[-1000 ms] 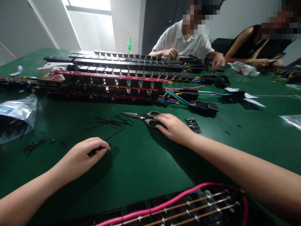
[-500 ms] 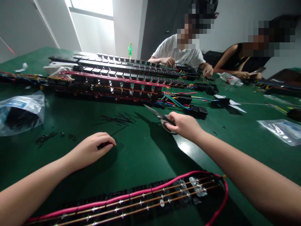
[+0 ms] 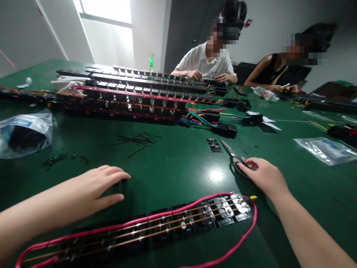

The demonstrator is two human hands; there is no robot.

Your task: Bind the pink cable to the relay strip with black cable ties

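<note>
My right hand (image 3: pixel 264 175) is closed round the handles of a pair of scissors (image 3: pixel 230 150), low over the table at right, blades pointing away to the left. My left hand (image 3: pixel 103 188) holds nothing; its fingers are stretched and the thumb stands apart. Between my forearms, near the front edge of the view, lies a long black strip of modules (image 3: pixel 150 232) with bare copper-coloured wires along it. A thick pink-red cable (image 3: pixel 156 216) runs over this strip and loops round its right end. Thin black ties (image 3: pixel 136 139) lie loose beyond my left hand.
Several long black wired assemblies (image 3: pixel 125 96) stretch across the back of the green table (image 3: pixel 173 175). Clear plastic bags (image 3: pixel 28 134) lie at left and right. Two people (image 3: pixel 206 65) work at the far side, near a plastic bottle (image 3: pixel 264 93).
My right hand has carried the scissors to the right and nearer the table. My left hand's fingers have spread from a curled pose. The view has shifted slightly.
</note>
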